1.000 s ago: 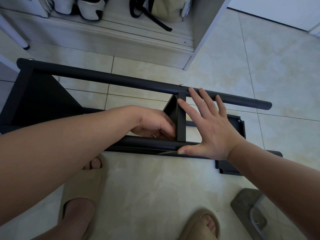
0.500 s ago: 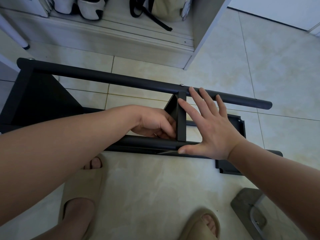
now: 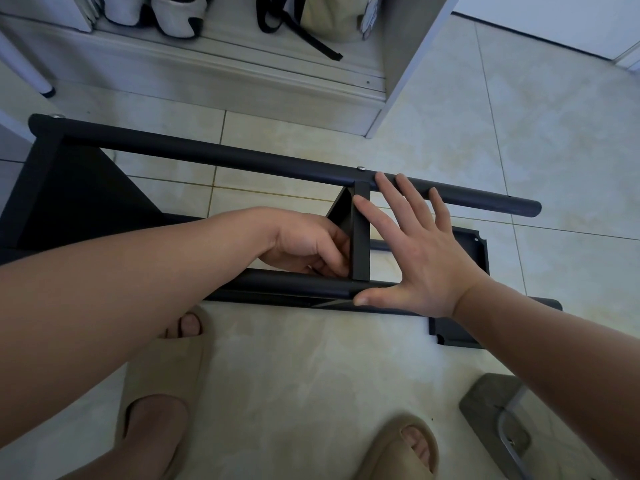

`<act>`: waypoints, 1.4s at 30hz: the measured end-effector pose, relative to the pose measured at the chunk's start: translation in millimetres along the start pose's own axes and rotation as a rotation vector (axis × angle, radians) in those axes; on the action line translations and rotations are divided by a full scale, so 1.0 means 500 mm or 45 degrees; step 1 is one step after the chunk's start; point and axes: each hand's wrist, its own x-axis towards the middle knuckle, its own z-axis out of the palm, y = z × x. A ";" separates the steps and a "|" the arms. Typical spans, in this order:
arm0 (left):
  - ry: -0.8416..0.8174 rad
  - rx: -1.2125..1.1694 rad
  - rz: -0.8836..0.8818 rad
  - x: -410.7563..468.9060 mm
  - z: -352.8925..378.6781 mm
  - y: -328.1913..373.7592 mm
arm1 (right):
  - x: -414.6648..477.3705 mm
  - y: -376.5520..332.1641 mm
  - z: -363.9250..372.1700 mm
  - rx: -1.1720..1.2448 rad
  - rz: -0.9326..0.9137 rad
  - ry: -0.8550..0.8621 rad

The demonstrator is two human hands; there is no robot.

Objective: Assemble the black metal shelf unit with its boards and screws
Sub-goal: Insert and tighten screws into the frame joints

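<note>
Midway through assembling the shelf unit [image 3: 207,154], tipped sideways on the floor [image 3: 311,375]: end board [image 3: 69,195] and middle board [image 3: 361,237] apparently fixed, loose board [image 3: 479,251] underneath, right hand [image 3: 422,251] pressed flat and open, left hand [image 3: 304,244] curled behind middle board, hold unclear.

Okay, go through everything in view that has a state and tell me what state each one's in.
Frame: on its side on the floor, part built.
Middle board: upright in the frame.
Screw: seated in the far tube.
Loose board: flat on the floor, not fitted.
Right hand: open, spread across the frame.
Left hand: fingers curled beside the middle board; what they hold is hidden.
</note>
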 end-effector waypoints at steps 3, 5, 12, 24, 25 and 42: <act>-0.020 -0.014 -0.027 0.000 -0.001 0.002 | 0.000 0.000 0.001 -0.001 -0.002 0.005; -0.034 -0.010 -0.056 0.000 -0.001 0.002 | 0.000 0.000 0.001 -0.001 -0.001 0.007; 0.018 0.022 -0.053 0.000 0.000 -0.004 | 0.000 0.001 0.002 -0.001 -0.006 0.012; 0.026 0.024 -0.024 0.001 0.000 0.001 | -0.001 0.008 0.009 0.008 -0.028 0.045; 0.014 0.017 -0.019 -0.001 0.000 0.002 | 0.000 0.008 0.010 0.007 -0.030 0.048; 0.757 1.305 -0.253 -0.172 0.133 0.020 | -0.082 -0.049 -0.021 0.350 0.279 -0.360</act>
